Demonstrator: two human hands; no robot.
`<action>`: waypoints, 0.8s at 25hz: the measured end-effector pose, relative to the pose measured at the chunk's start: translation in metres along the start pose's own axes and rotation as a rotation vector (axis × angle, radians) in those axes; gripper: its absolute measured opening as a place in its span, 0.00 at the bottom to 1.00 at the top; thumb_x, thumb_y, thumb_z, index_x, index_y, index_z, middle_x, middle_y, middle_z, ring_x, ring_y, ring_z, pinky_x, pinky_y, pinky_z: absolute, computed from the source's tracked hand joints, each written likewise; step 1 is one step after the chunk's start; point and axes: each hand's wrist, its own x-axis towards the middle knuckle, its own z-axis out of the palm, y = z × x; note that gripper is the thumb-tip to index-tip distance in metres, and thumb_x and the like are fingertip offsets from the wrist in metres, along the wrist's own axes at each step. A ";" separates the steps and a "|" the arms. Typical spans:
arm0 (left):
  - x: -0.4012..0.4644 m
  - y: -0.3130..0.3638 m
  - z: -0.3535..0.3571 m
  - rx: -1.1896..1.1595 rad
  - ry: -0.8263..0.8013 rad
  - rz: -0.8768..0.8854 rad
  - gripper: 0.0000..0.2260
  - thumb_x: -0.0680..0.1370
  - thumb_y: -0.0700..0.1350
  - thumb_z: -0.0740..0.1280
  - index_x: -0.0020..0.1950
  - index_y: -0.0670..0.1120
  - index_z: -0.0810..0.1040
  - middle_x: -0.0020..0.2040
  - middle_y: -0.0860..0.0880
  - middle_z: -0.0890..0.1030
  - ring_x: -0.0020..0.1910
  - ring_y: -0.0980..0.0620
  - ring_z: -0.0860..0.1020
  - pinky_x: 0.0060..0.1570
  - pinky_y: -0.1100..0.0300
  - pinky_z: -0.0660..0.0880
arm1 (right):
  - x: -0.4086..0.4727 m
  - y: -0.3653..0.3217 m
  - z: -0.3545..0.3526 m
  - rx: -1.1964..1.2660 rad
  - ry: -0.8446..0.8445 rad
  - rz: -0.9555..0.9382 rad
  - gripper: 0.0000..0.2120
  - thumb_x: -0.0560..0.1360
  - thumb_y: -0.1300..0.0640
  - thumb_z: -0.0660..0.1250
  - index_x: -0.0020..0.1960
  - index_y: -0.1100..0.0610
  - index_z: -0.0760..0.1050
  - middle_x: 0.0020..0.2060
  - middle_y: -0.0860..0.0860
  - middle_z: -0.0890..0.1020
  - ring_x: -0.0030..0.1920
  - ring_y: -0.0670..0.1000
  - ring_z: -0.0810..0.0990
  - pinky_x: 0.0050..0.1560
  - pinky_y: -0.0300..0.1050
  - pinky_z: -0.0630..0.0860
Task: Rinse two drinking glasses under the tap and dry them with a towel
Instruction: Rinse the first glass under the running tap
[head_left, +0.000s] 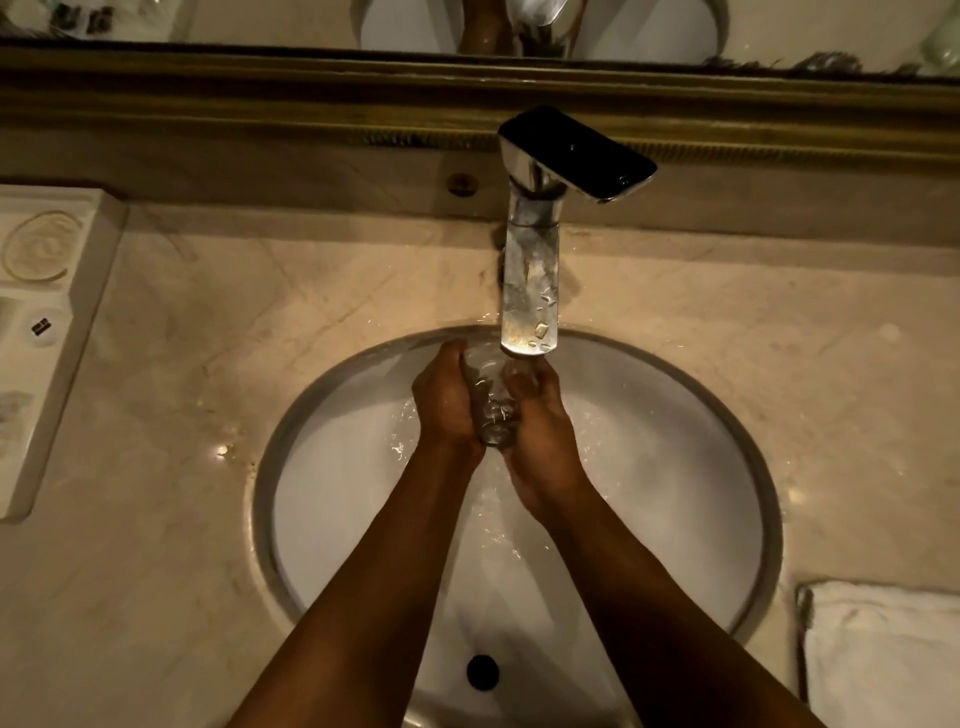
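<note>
Under the spout of the tap (530, 291), at about twelve o'clock over the round white sink (675, 519), a clear drinking glass (493, 405) is clasped between both hands. Left hand (447, 400) wraps its left side; right hand (540, 426) presses its right side. Water splashes into the basin around them. At five o'clock a folded white towel (883, 654) lies on the marble counter (182, 415); at nine o'clock sits a white tray (41, 312). The tap's spout hides the glass's top edge.

Marble counter (208, 364), gilt-framed mirror (260, 21), warm light
</note>
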 end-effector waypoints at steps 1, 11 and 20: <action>0.002 0.001 0.000 0.003 0.008 0.021 0.09 0.78 0.41 0.66 0.40 0.43 0.83 0.41 0.41 0.84 0.41 0.42 0.82 0.48 0.49 0.80 | 0.002 -0.002 0.000 0.002 -0.007 0.018 0.20 0.80 0.54 0.67 0.71 0.50 0.70 0.60 0.55 0.83 0.58 0.57 0.84 0.56 0.54 0.80; 0.002 -0.006 -0.006 0.224 0.025 0.235 0.14 0.84 0.48 0.64 0.42 0.43 0.81 0.39 0.41 0.82 0.38 0.46 0.81 0.43 0.52 0.80 | 0.022 -0.025 0.001 0.038 0.058 0.226 0.18 0.83 0.46 0.61 0.56 0.59 0.80 0.43 0.56 0.88 0.42 0.55 0.87 0.44 0.49 0.82; 0.002 0.006 0.003 0.622 -0.207 0.214 0.13 0.84 0.49 0.58 0.53 0.48 0.83 0.49 0.47 0.87 0.51 0.46 0.86 0.56 0.48 0.82 | 0.013 -0.012 0.008 -0.485 0.139 -0.273 0.09 0.83 0.59 0.60 0.50 0.45 0.71 0.54 0.54 0.79 0.51 0.49 0.81 0.57 0.50 0.80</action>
